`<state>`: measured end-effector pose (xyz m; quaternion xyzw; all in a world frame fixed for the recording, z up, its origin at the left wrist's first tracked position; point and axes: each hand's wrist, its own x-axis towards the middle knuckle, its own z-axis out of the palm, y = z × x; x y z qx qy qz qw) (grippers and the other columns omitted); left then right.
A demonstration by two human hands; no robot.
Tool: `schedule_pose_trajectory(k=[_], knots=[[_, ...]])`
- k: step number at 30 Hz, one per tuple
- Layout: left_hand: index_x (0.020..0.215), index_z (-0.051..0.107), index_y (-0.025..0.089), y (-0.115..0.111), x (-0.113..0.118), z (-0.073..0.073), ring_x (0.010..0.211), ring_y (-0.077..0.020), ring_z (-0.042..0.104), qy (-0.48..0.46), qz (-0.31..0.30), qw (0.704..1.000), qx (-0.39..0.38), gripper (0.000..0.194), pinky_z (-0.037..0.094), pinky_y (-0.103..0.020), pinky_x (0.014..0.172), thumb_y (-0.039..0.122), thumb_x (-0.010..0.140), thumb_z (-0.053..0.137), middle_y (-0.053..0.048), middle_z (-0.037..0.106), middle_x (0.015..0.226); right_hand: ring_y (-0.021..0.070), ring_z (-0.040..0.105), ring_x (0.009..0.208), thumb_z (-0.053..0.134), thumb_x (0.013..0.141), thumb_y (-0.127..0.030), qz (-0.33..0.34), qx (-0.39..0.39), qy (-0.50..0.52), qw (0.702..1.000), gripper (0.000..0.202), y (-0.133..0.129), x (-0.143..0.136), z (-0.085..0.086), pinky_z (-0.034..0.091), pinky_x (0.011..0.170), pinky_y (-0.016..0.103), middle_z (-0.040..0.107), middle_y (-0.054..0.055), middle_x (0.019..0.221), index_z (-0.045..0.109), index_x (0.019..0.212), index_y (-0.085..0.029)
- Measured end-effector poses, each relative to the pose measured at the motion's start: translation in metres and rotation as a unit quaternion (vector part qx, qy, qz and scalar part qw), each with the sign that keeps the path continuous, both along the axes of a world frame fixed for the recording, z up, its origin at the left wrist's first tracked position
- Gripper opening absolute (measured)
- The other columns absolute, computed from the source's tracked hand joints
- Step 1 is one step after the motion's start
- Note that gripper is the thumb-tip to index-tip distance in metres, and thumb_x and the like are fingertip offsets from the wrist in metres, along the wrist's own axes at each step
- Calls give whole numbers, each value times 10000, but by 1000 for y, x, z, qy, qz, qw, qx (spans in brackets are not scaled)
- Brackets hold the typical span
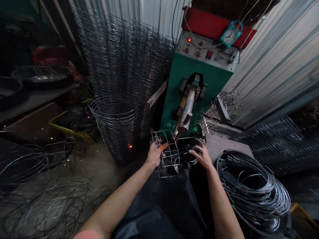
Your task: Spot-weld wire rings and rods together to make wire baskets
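My left hand (154, 155) is closed around the left side of a wire frame (171, 158), a curved grid of thin metal rods. An orange cover (163, 146) shows at its thumb. The frame sits under the electrode arm (185, 115) of a green spot welder (201, 73), and the arm's tip meets or nearly meets the upper wires. To the right of the frame is my right hand (202, 155), thumb and darkened fingers apart, close to the wire ends. Round metal parts (180, 165) show below the frame, partly hidden.
Tall stacks of wire baskets (114, 61) stand left of the welder. Coiled wire (251, 187) lies at right, loose wire (52, 206) on the left floor. A yellow crate (94, 137) is at left. A teal clock (231, 34) sits on top. Glowing sparks (130, 146) fly leftward.
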<state>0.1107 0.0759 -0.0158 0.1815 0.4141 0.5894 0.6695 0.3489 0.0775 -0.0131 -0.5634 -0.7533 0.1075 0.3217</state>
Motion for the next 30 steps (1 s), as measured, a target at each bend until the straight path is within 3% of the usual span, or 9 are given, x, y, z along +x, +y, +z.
schedule_pose_trajectory(k=[7, 13, 30], knots=[[923, 468, 182, -5, 3, -2, 427, -20, 352, 0, -11, 1000, 14, 567, 247, -162, 356, 264, 474, 804, 88, 431, 643, 294, 344, 1235, 589, 756, -527, -16, 44, 29, 998, 346, 17, -22, 2, 263, 1010, 501, 505, 81, 1252, 542, 622, -212], [927, 457, 183, 2, -2, 0, 408, -15, 346, 3, 0, 1000, 13, 590, 235, -159, 346, 263, 463, 813, 96, 428, 630, 289, 409, 1149, 623, 753, -489, 11, 21, 11, 1000, 318, 30, -40, 4, 281, 956, 497, 576, 66, 1150, 540, 620, -212], [919, 454, 183, 19, -7, -2, 422, -24, 355, -8, -9, 1000, 13, 586, 233, -156, 353, 216, 455, 811, 96, 430, 611, 283, 405, 1111, 641, 743, -476, 19, -14, 21, 1000, 308, 49, -40, 4, 301, 933, 465, 589, 60, 1078, 553, 612, -211]])
